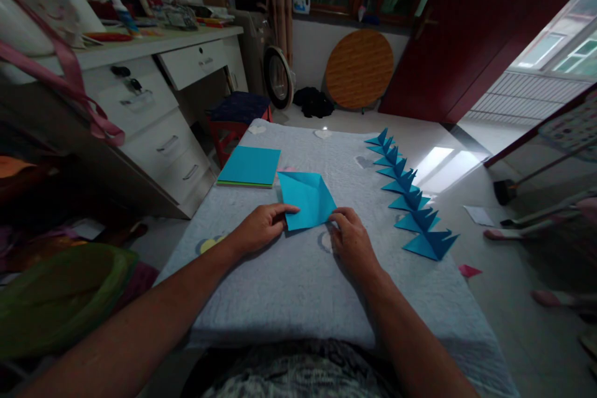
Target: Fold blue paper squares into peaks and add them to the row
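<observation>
A sheet of blue origami paper (305,202) with fold creases lies over the middle of the cloth-covered table, its far right corner bent. My left hand (265,227) pinches its near left edge between thumb and fingers. At the near right corner, my right hand (352,237) holds the paper with its fingertips. Beyond my left hand rests a square stack of coloured paper (250,166), blue on top. Along the table's right side runs a row of several folded blue paper cranes (426,242).
A pale patterned cloth (280,298) covers the table. To the left stand a white desk (158,118) with drawers, a red stool (237,113) and a green basket (60,298). A round wooden board (360,68) leans on the far wall. A pink paper piece (469,270) is beside the right edge.
</observation>
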Motion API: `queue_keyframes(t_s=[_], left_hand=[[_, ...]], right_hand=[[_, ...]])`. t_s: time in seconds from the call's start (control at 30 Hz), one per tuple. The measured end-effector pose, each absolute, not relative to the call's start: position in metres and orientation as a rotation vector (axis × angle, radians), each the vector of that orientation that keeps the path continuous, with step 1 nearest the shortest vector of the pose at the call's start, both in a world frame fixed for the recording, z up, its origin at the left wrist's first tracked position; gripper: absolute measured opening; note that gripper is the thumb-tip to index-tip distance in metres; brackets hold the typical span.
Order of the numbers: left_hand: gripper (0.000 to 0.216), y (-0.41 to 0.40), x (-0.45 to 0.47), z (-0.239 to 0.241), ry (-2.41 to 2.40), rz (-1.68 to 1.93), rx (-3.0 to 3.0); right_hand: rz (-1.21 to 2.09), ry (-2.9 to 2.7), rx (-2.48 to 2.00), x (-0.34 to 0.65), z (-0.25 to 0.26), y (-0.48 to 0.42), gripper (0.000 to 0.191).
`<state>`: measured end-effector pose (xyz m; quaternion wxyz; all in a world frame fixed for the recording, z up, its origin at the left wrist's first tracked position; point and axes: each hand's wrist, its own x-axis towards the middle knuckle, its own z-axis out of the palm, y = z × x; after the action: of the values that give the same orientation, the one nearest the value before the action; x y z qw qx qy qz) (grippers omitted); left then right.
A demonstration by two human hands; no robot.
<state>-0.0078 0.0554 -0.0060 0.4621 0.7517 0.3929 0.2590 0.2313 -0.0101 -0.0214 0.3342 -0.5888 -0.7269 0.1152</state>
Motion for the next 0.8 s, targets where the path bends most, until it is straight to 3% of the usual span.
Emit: queue_keyframes(t_s=[0.2,0.33,0.53,0.8], left_hand=[[0.031,0.053,-0.006,-0.013,1.162,0.848,2.535],[0.011,0.048,-0.004,-0.010,1.158,0.976,2.750],[0.015,0.046,-0.002,-0.010,0.734,0.846,2.607],[0.011,0.040,-0.005,-0.006,0.793,0.766,2.391]], right_hand=[[0.345,-1.854,-1.553,0.232,-0.021,-0.008,0.021],[0.293,-1.868,-1.566,0.230,-0.022,-0.008,0.025],[0.103,-1.940,-1.610,0.227,-0.021,-0.011,0.030],[0.115,-1.917,-1.638,0.232,-0.024,-0.011,0.027]])
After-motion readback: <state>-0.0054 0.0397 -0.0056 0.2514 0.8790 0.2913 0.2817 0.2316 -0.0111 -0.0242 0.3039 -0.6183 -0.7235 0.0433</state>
